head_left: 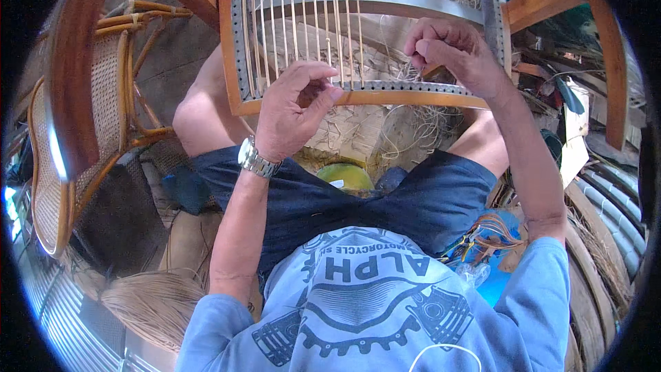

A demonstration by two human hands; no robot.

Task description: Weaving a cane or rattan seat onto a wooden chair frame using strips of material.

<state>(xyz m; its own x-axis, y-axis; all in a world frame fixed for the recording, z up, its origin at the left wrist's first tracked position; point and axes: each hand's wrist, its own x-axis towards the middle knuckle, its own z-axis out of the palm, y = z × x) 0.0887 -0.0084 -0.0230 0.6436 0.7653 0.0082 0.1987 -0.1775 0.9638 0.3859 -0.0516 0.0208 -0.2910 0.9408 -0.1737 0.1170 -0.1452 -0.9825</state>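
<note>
A wooden chair frame (pixel 392 98) lies across my knees, with a row of small holes along its inner edges. Pale cane strands (pixel 315 14) run lengthwise over the left part of its opening. My left hand (pixel 292 107), with a metal watch on the wrist, rests at the near rail by the strand ends. Its fingers are curled, thumb and forefinger close together; what they grip, if anything, is hidden. Above the right part of the opening, my right hand (pixel 458 55) is closed in a pinch. Whatever lies between its fingertips is too small to make out.
A rattan chair (pixel 96 110) with a woven back stands at the left. A bundle of cane (pixel 155 306) lies at the lower left. Between my legs is a yellow-green round thing (pixel 346 177). Loose strands litter the floor; wood pieces and coiled strips crowd the right.
</note>
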